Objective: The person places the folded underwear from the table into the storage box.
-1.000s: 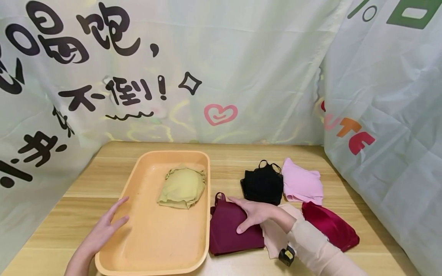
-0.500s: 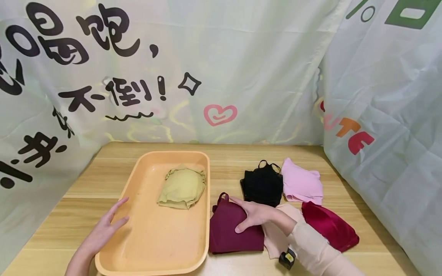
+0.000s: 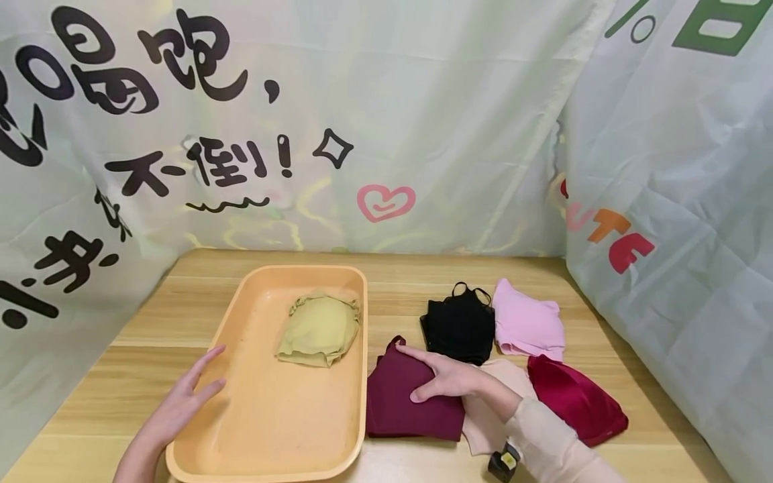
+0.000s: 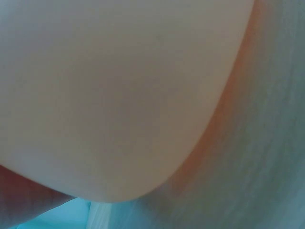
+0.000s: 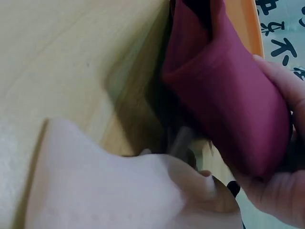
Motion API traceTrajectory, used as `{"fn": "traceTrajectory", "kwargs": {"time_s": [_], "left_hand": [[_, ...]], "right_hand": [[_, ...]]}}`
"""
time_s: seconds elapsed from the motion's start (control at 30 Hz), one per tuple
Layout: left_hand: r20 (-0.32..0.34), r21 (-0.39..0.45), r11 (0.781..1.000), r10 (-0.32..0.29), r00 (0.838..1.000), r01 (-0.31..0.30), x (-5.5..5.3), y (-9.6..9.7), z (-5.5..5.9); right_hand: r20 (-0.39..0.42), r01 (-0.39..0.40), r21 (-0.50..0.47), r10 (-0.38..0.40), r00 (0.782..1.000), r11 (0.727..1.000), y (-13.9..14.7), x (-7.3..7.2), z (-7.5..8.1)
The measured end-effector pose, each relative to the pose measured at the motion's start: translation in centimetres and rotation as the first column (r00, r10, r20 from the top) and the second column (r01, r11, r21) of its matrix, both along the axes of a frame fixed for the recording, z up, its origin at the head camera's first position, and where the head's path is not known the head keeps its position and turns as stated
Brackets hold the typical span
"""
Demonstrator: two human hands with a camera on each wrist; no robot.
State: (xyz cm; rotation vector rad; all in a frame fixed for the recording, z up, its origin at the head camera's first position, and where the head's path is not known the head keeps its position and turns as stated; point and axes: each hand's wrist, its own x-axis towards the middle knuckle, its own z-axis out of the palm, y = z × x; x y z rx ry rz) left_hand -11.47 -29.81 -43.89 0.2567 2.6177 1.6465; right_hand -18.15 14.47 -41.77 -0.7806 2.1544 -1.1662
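Note:
In the head view, my right hand (image 3: 449, 379) grips a folded maroon bra (image 3: 398, 402) just right of the orange tray (image 3: 260, 422). The right wrist view shows the bra's folded layers tilted, with its near edge raised off the wood and fingers on both sides. My left hand (image 3: 175, 409) rests at the tray's left rim, fingers extended and thumb over the inside. A folded yellow-green bra (image 3: 320, 329) lies in the tray's far right part. The left wrist view is mostly filled by a blurred pale surface.
Right of the maroon bra lie a black strapped top (image 3: 461, 325), a pink folded garment (image 3: 527, 322), a beige one (image 3: 483, 426) partly under my right forearm, and a shiny red bra (image 3: 576, 401). Printed cloth (image 3: 459, 168) hangs behind and at both sides of the wooden table.
The maroon bra's near edge has risen slightly and its strap has shifted right, under the fingertips. My right hand has barely moved; my left hand stays at the rim.

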Motion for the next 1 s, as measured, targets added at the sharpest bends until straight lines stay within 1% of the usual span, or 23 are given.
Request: {"fn": "traceTrajectory", "kwargs": {"time_s": [0.23,0.33,0.57,0.77,1.0], "left_hand": [[0.007,0.011,1.000,-0.006,1.000,0.006,0.0,-0.1,-0.1],[0.006,0.011,1.000,-0.003,1.000,0.003,0.1,-0.1,0.0],[-0.010,0.018,1.000,-0.001,1.000,0.001,0.1,0.0,0.0],[-0.014,0.025,1.000,-0.005,1.000,0.005,0.1,0.1,0.1],[-0.015,0.023,1.000,-0.005,1.000,0.005,0.1,0.0,0.0]], "right_hand": [[0.027,-0.016,-0.070,0.018,0.999,0.997,0.1,-0.1,-0.3],[0.028,-0.013,-0.079,0.015,0.999,0.997,0.2,0.0,-0.3],[0.001,0.013,-0.082,-0.013,1.000,0.997,0.4,0.4,-0.2],[0.056,0.030,-0.142,-0.023,0.998,0.989,0.7,0.5,0.0],[0.051,0.031,-0.178,-0.022,0.998,0.984,1.1,0.7,0.1]]}}
